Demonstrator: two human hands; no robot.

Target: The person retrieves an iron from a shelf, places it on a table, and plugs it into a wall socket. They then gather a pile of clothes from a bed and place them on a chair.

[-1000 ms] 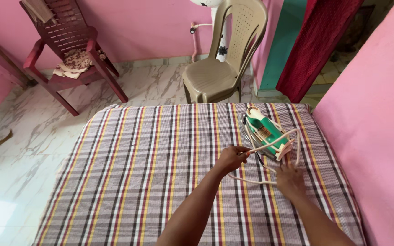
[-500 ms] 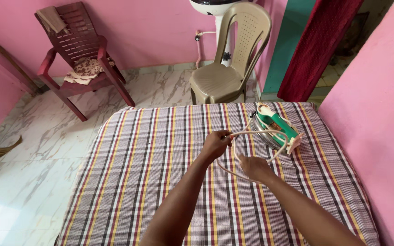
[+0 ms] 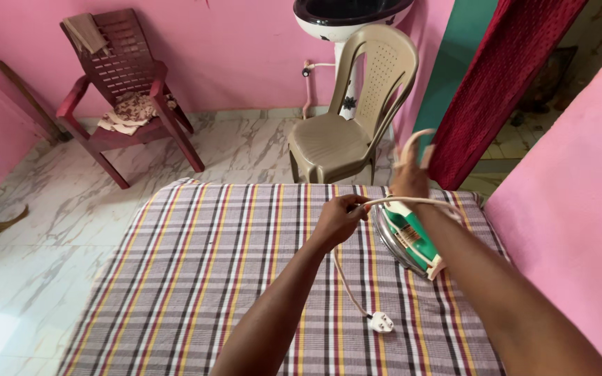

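Observation:
A green and white clothes iron (image 3: pixel 407 237) lies tilted on its side on the right of a table covered with a striped check cloth (image 3: pixel 196 278). Its white cord (image 3: pixel 343 282) runs from the iron through both hands and hangs down to a white plug (image 3: pixel 381 322) that rests on the cloth. My left hand (image 3: pixel 339 219) is closed around the cord just left of the iron. Above the iron's far end, my right hand (image 3: pixel 412 170) is raised with a loop of the cord in its fingers.
A beige plastic chair (image 3: pixel 353 129) stands just beyond the table's far edge. A dark red chair (image 3: pixel 123 104) with cloths on it sits at the back left on the marble floor. A pink wall (image 3: pixel 573 209) runs close along the right, with a dark red curtain (image 3: pixel 503 83) behind.
My right hand has risen from the cloth to above the iron, pulling the cord up with it. The plug end now trails on the cloth. The camera has moved closer.

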